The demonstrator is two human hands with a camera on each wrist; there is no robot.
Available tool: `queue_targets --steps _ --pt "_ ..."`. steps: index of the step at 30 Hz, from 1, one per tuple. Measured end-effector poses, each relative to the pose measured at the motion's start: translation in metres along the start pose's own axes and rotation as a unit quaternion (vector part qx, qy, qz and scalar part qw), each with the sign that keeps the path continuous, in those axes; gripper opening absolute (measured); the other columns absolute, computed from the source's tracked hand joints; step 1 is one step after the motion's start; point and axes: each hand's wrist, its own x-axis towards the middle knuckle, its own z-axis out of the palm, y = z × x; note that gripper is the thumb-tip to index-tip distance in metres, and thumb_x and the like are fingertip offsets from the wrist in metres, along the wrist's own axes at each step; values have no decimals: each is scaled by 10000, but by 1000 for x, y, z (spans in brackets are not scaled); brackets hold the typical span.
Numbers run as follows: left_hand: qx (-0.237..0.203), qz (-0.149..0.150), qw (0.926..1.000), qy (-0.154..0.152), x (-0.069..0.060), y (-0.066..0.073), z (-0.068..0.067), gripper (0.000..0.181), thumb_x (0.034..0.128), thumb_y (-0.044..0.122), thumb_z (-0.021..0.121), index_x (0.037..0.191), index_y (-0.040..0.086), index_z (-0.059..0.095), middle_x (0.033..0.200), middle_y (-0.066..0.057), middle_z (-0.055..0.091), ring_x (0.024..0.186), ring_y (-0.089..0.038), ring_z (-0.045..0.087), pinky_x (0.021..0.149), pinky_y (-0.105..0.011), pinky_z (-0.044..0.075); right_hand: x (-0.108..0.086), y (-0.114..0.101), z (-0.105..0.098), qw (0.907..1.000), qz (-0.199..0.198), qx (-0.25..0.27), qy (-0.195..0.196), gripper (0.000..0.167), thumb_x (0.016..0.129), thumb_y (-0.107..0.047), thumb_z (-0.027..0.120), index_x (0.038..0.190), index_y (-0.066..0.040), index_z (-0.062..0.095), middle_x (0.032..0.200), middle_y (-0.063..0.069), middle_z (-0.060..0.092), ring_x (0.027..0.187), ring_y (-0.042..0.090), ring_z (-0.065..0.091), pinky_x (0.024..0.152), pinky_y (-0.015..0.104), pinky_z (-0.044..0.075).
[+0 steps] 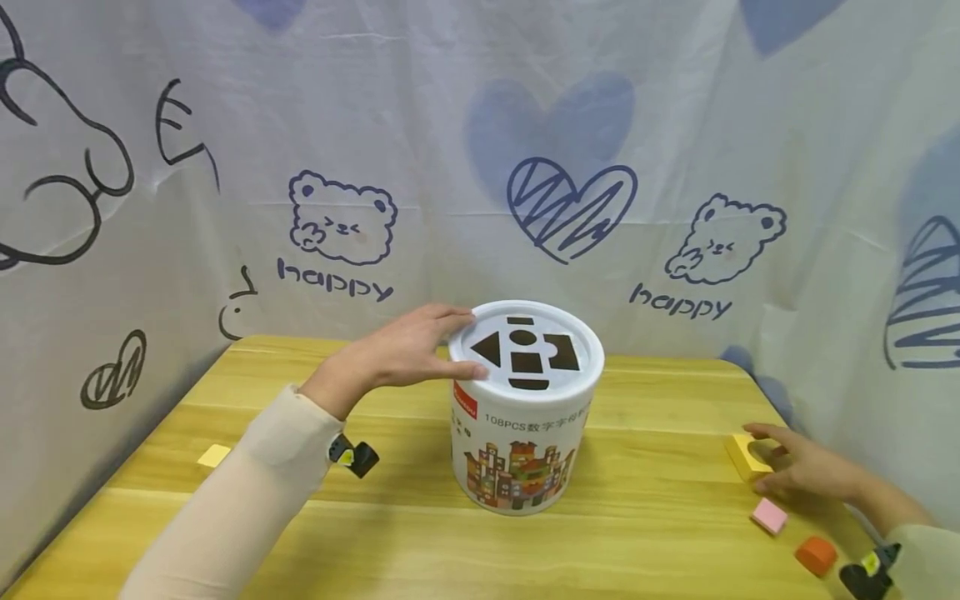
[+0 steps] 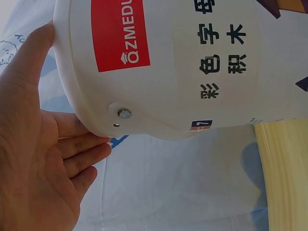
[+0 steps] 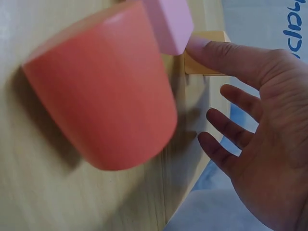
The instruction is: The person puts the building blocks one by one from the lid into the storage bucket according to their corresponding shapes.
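A white bucket with a shape-holed lid stands upright mid-table. My left hand rests on the left side of its rim, thumb and fingers spread; in the left wrist view that hand lies along the edge of the bucket. At the table's right, my right hand has its thumb and fingers around a yellow block. In the right wrist view the thumb of the right hand touches the yellow block, with the other fingers apart and loosely bent.
A pink block and an orange-red block lie in front of the right hand. Near the left edge of the wooden table lies a pale yellow block. A printed white curtain hangs behind and beside the table.
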Motion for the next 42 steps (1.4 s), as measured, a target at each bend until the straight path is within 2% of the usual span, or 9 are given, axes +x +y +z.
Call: queue_targets --steps 4,9,14,18,25,32,35,39,42 --pt "11 42 10000 -13 1 1 0 1022 776 807 536 1520 129 359 1560 -72 328 1420 -278 286 1145 -538 244 -2 3 0 9999 66 62 -129 808 807 -143 800 1376 137 300 1250 465 429 1025 473 570 779 336 523" --pt "-58 17 10000 -32 0 1 1 1039 763 815 542 1520 127 361 1558 -83 329 1415 -288 294 1138 -545 255 -6 8 0 9998 92 -15 -196 739 817 -131 784 1353 109 335 1201 430 494 1010 460 581 770 354 524" --pt "-56 30 10000 -50 1 1 3 1029 770 805 549 1517 121 366 1552 -87 339 1411 -291 303 1137 -540 262 -8 10 1 9997 101 22 -240 686 824 -109 770 1319 126 356 1192 416 509 1020 487 570 777 396 530" --pt "-24 58 10000 -45 2 0 4 1016 780 795 549 1515 117 369 1550 -86 343 1409 -287 306 1138 -534 261 -7 9 2 9998 180 -44 -119 668 814 -112 780 1306 122 393 1211 384 513 1026 486 569 774 385 523" --pt "-41 74 9999 -61 1 0 3 1016 785 789 550 1515 106 365 1553 -94 337 1412 -294 301 1141 -537 254 -2 0 5 9990 180 -226 338 674 824 -138 774 1335 120 419 1248 322 518 1050 448 565 766 296 519" --pt "-29 58 10000 -47 1 0 1 1010 785 786 554 1514 112 369 1552 -89 339 1413 -289 299 1145 -530 249 7 -12 1 9983 322 -287 392 675 879 -169 733 1365 153 395 1282 349 486 1082 434 560 789 260 519" --pt "-24 44 10000 -41 1 0 1 1016 780 792 553 1514 114 370 1551 -87 341 1412 -285 301 1145 -526 252 11 -17 0 9985 324 -212 379 683 898 -180 717 1379 163 374 1319 372 452 1109 471 545 826 326 535" --pt "-29 68 10000 -27 1 0 1 1026 780 799 543 1514 103 368 1552 -96 338 1413 -296 299 1143 -536 252 15 -26 -2 9988 186 112 431 693 913 -150 698 1393 185 327 1364 405 382 1151 536 499 886 475 530" --pt "-41 64 10000 2 0 0 1 1029 777 801 545 1513 104 368 1553 -94 336 1413 -295 298 1142 -538 252 19 -32 -5 9987 84 256 444 691 925 -141 683 1401 190 307 1380 416 348 1170 564 473 900 514 514"
